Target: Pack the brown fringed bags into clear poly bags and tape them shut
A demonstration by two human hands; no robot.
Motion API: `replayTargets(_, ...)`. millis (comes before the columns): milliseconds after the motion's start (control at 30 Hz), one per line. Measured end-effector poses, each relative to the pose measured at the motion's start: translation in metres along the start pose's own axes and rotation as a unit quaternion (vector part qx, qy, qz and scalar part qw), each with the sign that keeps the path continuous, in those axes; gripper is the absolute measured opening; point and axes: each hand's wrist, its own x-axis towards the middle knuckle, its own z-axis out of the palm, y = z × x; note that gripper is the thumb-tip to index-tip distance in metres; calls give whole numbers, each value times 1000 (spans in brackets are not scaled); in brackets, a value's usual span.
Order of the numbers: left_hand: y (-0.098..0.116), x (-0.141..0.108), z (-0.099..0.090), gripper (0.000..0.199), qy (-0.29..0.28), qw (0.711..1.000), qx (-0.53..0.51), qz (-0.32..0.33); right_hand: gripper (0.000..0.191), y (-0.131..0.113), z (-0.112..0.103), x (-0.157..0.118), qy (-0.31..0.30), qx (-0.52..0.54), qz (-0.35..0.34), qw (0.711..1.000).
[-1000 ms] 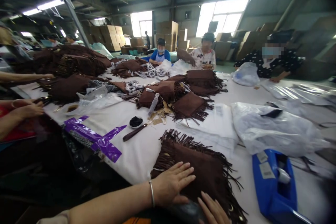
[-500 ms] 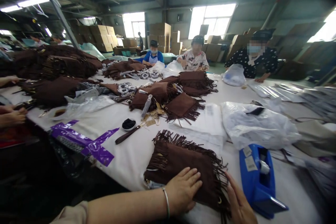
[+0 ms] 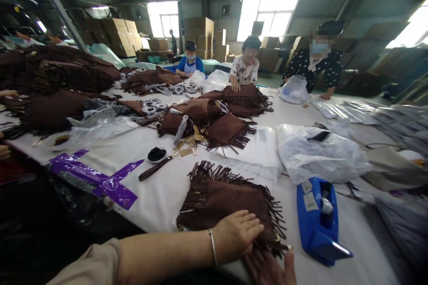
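Observation:
A dark brown fringed bag (image 3: 230, 200) lies flat on the white-covered table in front of me, its fringe spread along the far and right edges. My left hand (image 3: 236, 236), with a bracelet at the wrist, rests on the bag's near right part, fingers stretched out flat. Just below it, my right hand (image 3: 267, 267) is at the near right corner, its thumb apart and its fingers at the bag's edge, partly hidden by my left hand. A small gold ring shows at that corner. To the right stands a blue tape dispenser (image 3: 317, 220).
Several brown fringed bags (image 3: 230, 131) lie beyond, near a small dish (image 3: 156, 155) and a wrist strap (image 3: 155, 169). A clear plastic bag (image 3: 317, 153) sits behind the dispenser. Purple tape (image 3: 117, 189) marks the left table edge. Several people work across the table.
My right hand has moved from the bag's right side down and left to its near corner. My left hand stays flat on the bag. A co-worker's hand now touches a far brown bag.

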Motion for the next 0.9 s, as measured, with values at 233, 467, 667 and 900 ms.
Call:
replayTargets(233,9,-8,-5,41,4,1000,1,-1,79,-51,20,29,30,40,-9,999)
replayTargets(467,15,-12,-1,39,-56,997,-58,3,75,-70,5,27,33,-5,-49,998)
replayTargets(667,-21,-36,-61,30,46,974,-177,-136,60,-71,-3,37,49,-272,-146,950)
replayTargets(900,-100,-106,-96,37,208,785,-253,-526,72,-28,21,64,-21,-671,-273,689)
